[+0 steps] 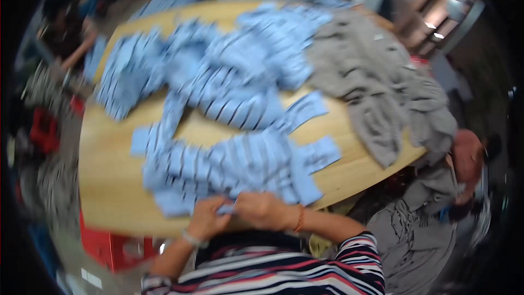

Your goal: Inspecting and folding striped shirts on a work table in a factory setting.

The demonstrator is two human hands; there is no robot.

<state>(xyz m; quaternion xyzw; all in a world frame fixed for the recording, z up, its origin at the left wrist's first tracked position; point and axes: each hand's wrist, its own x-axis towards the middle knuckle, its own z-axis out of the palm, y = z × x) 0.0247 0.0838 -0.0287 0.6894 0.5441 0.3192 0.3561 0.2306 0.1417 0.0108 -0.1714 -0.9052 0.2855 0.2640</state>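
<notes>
A light blue knit sweater with dark stripes (240, 158) lies spread near the front edge of the table. At its near edge my left hand (208, 216) pinches a bit of the blue knit between thumb and fingers. Close beside it on the right, my right hand (263, 210) is closed on the same edge, knuckles up. The fabric inside the right fist is mostly hidden, and the whole picture is blurred by motion.
A heap of blue striped knitwear (234, 66) covers the far part of the wooden table (109, 175). Grey-brown knitwear (363, 71) hangs over its right edge. A red plastic stool (117, 248) stands below the near left edge. Other people sit at left (65, 38) and right (468, 156).
</notes>
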